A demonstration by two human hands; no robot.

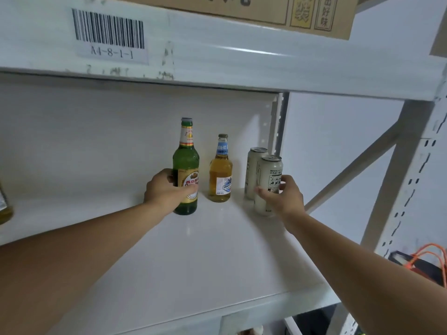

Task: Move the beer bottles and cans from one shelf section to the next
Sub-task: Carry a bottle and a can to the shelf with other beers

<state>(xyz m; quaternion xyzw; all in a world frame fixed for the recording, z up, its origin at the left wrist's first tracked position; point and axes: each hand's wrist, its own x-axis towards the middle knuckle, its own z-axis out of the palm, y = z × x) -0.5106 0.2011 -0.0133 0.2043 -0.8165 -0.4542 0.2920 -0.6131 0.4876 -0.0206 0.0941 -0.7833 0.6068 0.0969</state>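
There are two whole beer bottles on the shelf (217,250): one tall green bottle (185,165) and one smaller clear bottle (220,172) with yellow beer. A bit of a third bottle (4,206) peeks in at the left edge. There are two pale cans (268,184), one just behind the other. There are two hands, the left hand (167,189) and the right hand (286,194). One barcode label (108,32) is above, and one cardboard box (266,10).
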